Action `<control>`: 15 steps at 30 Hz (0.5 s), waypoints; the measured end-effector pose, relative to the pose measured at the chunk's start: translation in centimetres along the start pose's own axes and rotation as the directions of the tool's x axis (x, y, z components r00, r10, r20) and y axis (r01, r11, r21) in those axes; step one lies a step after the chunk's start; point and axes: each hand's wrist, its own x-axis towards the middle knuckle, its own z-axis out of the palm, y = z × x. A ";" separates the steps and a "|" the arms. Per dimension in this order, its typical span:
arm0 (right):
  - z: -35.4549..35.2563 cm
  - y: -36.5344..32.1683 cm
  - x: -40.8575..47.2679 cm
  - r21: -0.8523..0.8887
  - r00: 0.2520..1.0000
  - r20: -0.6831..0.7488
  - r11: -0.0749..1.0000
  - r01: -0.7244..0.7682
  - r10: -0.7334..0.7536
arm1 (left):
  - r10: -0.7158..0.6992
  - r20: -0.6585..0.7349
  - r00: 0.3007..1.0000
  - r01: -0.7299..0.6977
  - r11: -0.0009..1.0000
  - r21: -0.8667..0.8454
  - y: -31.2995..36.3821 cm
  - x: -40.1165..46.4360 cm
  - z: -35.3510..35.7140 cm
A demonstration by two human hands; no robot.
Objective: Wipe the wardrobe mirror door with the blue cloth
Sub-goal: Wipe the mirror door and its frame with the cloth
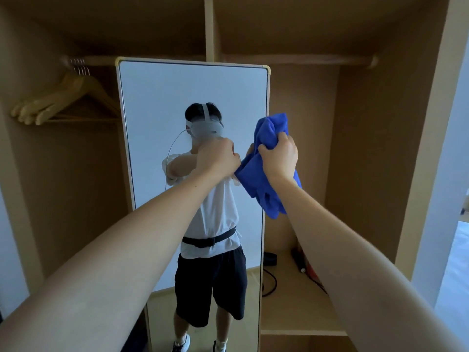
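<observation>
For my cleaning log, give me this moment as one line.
right hand: grips blue cloth at mirror door's right edge | left hand: fingers curled, nothing seen held | wooden hangers: on left rail

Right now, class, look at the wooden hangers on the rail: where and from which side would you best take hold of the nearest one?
Probably grip the nearest of the wooden hangers at its neck, just under the hook, coming from the front and below. The hooks sit over the rail, so it must lift upward, and the sloped arms meet there, giving a narrow, balanced hold.
</observation>
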 end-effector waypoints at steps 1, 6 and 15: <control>0.3 0.6 -1.1 0.013 1.000 -0.011 1.000 -0.002 0.002 | 0.007 -0.011 1.000 -0.007 1.000 0.013 0.0 0.0 -0.1; 0.5 4.4 -6.4 0.060 0.997 0.058 0.997 -0.049 0.046 | 0.047 -0.019 0.999 -0.046 0.997 0.054 0.1 -0.5 -0.2; -1.6 -3.6 5.1 -0.018 0.998 0.055 0.999 0.028 -0.027 | 0.055 0.004 0.998 -0.055 0.992 0.114 0.7 1.7 -2.1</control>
